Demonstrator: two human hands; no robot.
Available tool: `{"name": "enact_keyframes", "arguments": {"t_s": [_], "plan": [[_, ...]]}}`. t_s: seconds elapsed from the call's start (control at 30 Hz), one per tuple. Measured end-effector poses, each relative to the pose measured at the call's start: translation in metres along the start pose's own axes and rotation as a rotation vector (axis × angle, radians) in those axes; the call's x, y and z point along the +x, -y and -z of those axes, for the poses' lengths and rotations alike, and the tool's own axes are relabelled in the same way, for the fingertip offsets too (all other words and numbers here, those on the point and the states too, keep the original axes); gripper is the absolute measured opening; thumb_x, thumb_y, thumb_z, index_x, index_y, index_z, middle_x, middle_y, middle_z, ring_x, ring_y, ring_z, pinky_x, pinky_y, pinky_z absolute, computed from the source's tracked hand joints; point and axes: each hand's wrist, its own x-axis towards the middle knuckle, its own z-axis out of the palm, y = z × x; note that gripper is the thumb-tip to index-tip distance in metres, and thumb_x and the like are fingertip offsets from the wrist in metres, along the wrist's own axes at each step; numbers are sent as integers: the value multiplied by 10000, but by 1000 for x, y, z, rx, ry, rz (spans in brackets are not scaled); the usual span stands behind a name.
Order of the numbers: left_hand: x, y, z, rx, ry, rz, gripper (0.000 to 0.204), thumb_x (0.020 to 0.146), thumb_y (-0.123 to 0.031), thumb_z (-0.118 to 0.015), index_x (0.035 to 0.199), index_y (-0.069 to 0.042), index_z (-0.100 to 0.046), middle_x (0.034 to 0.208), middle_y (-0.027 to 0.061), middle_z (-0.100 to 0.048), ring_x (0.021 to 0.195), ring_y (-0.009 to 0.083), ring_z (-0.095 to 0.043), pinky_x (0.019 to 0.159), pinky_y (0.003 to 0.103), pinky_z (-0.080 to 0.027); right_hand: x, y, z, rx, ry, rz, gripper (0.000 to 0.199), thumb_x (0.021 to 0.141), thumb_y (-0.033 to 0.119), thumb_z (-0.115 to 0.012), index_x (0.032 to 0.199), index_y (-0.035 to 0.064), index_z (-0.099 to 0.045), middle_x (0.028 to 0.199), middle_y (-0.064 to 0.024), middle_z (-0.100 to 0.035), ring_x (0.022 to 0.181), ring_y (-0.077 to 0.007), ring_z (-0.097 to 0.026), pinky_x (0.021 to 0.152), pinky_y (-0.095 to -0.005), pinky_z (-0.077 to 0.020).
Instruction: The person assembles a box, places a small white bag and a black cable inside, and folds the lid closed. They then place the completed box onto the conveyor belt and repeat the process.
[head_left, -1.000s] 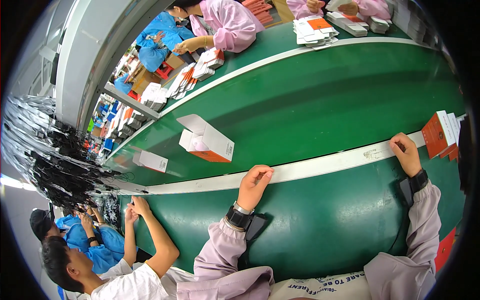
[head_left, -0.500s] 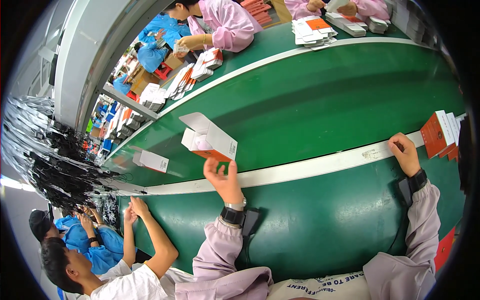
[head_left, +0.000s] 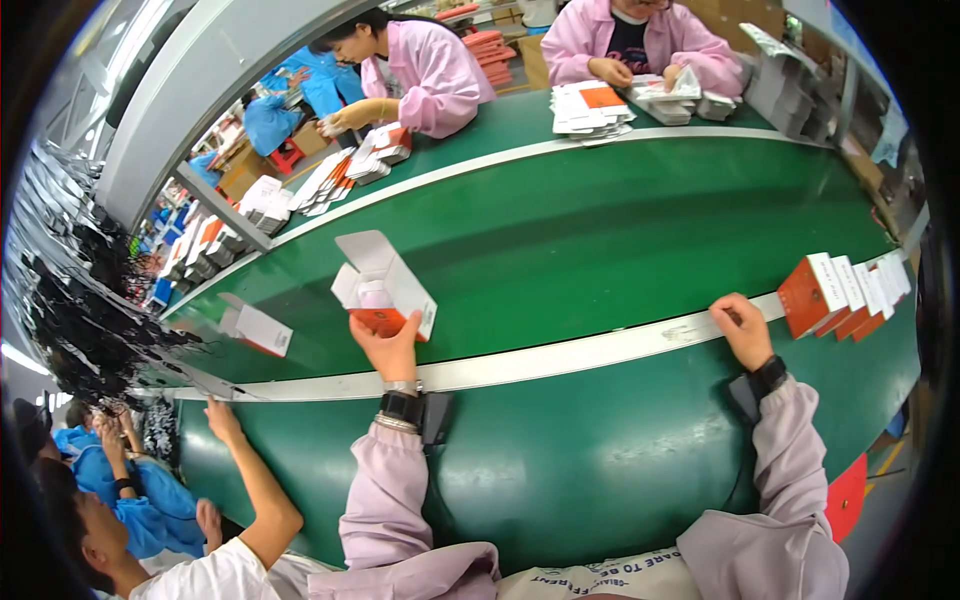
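On the green belt, left of centre, stands an orange-and-white carton (head_left: 402, 285) with its white flap raised. A pale pinkish item (head_left: 374, 296) shows inside its open end. My left hand (head_left: 388, 352) grips the near end of this carton, thumb on the right side and fingers on the left. Over the white rail (head_left: 560, 352) my right hand (head_left: 745, 335) is loosely curled, with nothing visible in it. Nearest to that hand is a row of orange-and-white cartons (head_left: 803, 297) standing on end at the right.
Another open carton (head_left: 262, 328) sits farther left on the belt. Black-and-white cables (head_left: 75, 270) hang at the left. Beside me, a person's bare forearm (head_left: 255, 470) reaches over the green table (head_left: 590, 455). Across the belt, people in pink handle stacked flat cartons (head_left: 588, 112).
My left hand has closed on the carton, having been open just below it. The view has shifted, so most things sit farther left and lower. My right hand stays curled by the rail.
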Motion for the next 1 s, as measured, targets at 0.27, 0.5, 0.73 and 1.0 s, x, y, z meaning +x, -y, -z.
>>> {"name": "enact_keyframes", "arguments": {"t_s": [0.27, 0.5, 0.73, 1.0], "plan": [[-52, -30, -20, -65, 238, 24, 902, 566, -84, -779, 1248, 26, -197, 1197, 160, -347, 1108, 229, -381, 925, 324, -341, -15, 42, -52, 93, 114, 122, 90, 765, 75, -596, 832, 39, -549, 796, -7, -515, 679, -74, -473, 623, -199, -393], [-121, -59, -56, -282, 578, 16, 755, 665, -124, -713, 1239, 13, -240, 1200, 134, -353, 1113, 225, -376, 954, 346, -304, -34, 81, -94, 147, 249, 355, 525, 713, 129, -648, 1147, 61, -361, 1169, -107, -407, 1125, -215, -391, 938, -340, -304], [-134, -71, -85, -437, 792, -104, 606, 799, -201, -567, 1278, 10, -261, 1250, 123, -328, 1142, 232, -364, 970, 351, -277, -22, 74, -107, 371, 116, 291, 664, 723, 172, -649, 1237, 9, -261, 1236, -132, -361, 1173, -238, -350, 984, -366, -252], [-125, -67, -83, -312, 911, -288, 476, 779, -281, -617, 1173, -59, -468, 1261, 140, -326, 1144, 272, -390, 948, 381, -310, -21, 81, -99, 268, 112, 345, 491, 738, 150, -639, 1154, 15, -415, 1246, -153, -363, 1163, -258, -368, 979, -368, -264]]}}
